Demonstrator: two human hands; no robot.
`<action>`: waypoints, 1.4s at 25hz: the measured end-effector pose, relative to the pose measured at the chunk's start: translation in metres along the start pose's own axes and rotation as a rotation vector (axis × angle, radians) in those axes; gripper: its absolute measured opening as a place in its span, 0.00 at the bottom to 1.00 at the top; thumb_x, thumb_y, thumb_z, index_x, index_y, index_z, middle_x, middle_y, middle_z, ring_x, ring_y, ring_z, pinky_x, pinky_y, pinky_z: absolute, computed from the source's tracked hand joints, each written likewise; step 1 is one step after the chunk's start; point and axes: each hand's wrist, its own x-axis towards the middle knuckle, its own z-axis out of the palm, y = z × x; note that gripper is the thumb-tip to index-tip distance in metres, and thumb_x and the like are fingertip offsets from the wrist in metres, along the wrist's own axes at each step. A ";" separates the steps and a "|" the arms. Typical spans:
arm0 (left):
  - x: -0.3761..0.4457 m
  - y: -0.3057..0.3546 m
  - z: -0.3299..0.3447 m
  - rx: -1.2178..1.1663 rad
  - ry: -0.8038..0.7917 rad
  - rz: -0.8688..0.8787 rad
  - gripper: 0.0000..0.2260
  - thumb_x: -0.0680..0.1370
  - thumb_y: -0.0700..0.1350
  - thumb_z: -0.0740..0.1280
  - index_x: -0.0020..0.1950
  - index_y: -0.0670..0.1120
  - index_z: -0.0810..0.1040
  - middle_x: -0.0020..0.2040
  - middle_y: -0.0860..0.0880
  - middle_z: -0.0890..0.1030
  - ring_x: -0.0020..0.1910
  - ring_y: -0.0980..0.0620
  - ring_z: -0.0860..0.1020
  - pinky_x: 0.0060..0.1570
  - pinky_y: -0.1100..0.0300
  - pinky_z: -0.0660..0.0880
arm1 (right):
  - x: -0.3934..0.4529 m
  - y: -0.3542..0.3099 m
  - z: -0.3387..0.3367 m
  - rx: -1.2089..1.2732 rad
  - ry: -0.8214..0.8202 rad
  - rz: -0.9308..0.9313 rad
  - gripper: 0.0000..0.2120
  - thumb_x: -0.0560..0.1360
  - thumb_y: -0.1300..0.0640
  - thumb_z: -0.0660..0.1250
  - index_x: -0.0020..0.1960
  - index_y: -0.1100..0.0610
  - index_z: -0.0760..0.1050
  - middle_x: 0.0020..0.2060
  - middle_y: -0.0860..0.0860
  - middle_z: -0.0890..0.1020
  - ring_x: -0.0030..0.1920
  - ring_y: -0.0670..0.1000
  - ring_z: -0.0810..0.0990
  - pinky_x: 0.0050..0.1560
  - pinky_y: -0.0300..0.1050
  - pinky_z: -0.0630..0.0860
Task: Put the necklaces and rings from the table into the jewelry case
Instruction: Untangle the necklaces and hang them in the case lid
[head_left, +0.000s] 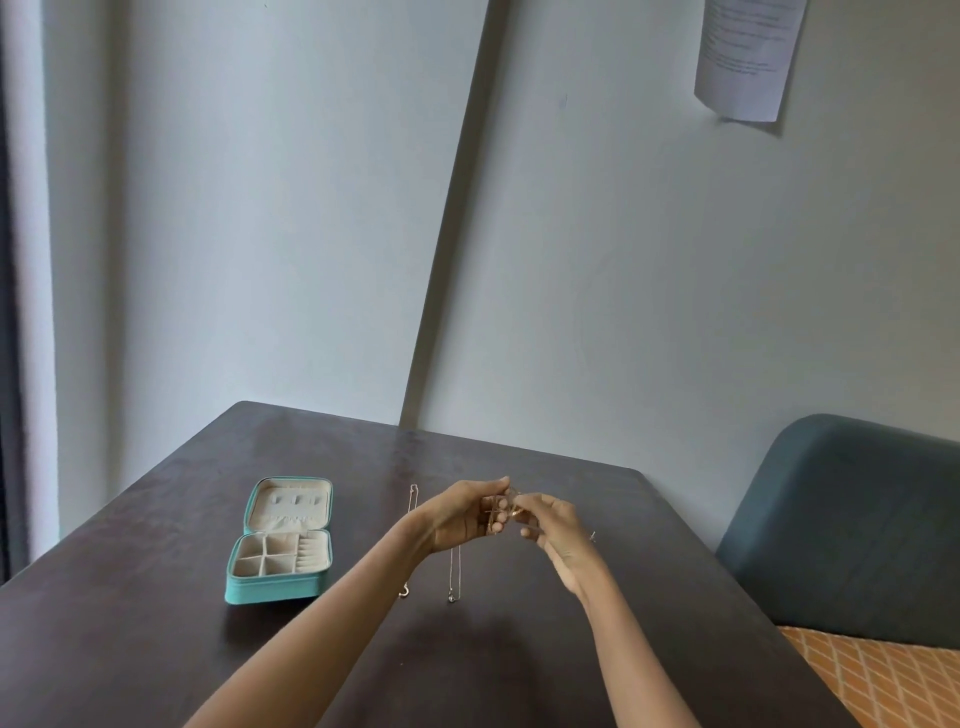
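Chain (500, 512): gold, fine, light, limp, tangle-prone; held above the counter (649, 597), pinched between left hand (462, 519) and right hand (550, 525); take by ends. Two necklaces (453, 571) lie below the hands. Case (283, 540) open, left of left hand
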 end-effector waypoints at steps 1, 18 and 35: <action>0.001 -0.003 -0.001 -0.019 0.038 0.012 0.08 0.77 0.48 0.65 0.44 0.44 0.79 0.33 0.51 0.75 0.32 0.55 0.74 0.38 0.64 0.72 | 0.001 -0.004 0.003 0.077 0.009 0.011 0.08 0.76 0.61 0.63 0.40 0.58 0.78 0.35 0.50 0.82 0.37 0.45 0.77 0.36 0.37 0.71; 0.005 0.003 0.011 0.001 -0.019 -0.008 0.11 0.78 0.46 0.63 0.37 0.48 0.79 0.26 0.53 0.69 0.30 0.55 0.68 0.40 0.62 0.70 | 0.001 0.002 0.006 0.102 -0.095 0.071 0.09 0.78 0.55 0.63 0.43 0.58 0.79 0.34 0.50 0.82 0.36 0.47 0.78 0.38 0.38 0.73; 0.008 -0.013 0.010 0.009 0.228 -0.002 0.04 0.76 0.46 0.66 0.42 0.49 0.77 0.35 0.54 0.77 0.31 0.58 0.70 0.32 0.63 0.62 | 0.017 -0.037 0.011 0.225 0.058 0.053 0.10 0.74 0.60 0.61 0.33 0.59 0.72 0.30 0.54 0.76 0.29 0.48 0.75 0.31 0.37 0.72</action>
